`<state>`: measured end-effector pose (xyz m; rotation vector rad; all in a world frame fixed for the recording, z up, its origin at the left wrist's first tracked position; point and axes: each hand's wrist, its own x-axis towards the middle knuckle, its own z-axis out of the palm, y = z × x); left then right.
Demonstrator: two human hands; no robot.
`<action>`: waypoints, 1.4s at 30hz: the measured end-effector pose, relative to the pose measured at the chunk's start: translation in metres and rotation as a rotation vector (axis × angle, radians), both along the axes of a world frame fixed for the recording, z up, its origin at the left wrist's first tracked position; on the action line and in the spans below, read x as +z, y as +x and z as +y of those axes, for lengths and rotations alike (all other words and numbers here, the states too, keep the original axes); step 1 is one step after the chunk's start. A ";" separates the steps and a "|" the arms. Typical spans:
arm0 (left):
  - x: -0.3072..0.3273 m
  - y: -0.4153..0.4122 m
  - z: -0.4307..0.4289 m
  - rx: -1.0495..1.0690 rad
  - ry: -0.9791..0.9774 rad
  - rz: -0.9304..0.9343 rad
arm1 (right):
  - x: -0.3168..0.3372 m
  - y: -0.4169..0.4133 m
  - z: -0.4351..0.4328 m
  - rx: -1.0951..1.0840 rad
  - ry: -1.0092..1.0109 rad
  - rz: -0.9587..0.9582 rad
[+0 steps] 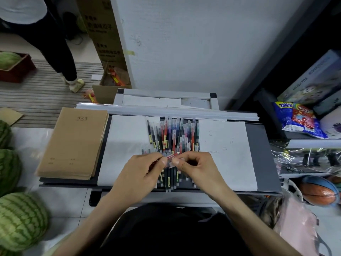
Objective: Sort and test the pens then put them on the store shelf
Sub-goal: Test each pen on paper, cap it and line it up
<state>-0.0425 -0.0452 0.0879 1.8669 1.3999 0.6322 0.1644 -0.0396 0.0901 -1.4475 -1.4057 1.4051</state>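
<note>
While they were held close together over the near end of the pile, the left hand (142, 172) and the right hand (195, 167) were each curled onto a red pen (173, 155), which was pinched at their fingertips. Beneath them, slim clear-capped pens (173, 133) with yellow labels were heaped on a white paper sheet (227, 145), itself spread over a flat grey surface (262, 145). Bare paper was left on both sides of the heap. A squared stack of brown notebooks (73, 143) was laid over the surface's left edge. Farther off, red and yellow items were held in an open cardboard box (103, 93), and a striped watermelon (8, 59) in a red crate (18, 71).
</note>
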 end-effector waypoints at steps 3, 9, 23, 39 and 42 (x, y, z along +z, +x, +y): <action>0.000 -0.007 0.001 0.000 -0.020 -0.015 | -0.001 0.011 0.000 -0.092 -0.035 0.075; -0.003 -0.006 0.000 -0.072 -0.017 -0.012 | 0.001 0.017 0.008 -0.106 -0.033 0.129; -0.023 0.011 0.002 -0.133 0.111 0.129 | -0.015 0.008 0.004 -0.106 -0.200 0.319; -0.081 0.014 0.016 -0.038 -0.239 0.235 | -0.077 0.078 0.042 -0.345 -0.234 -0.381; -0.085 -0.004 0.021 0.085 -0.312 0.291 | -0.095 0.080 0.050 -0.257 -0.222 -0.602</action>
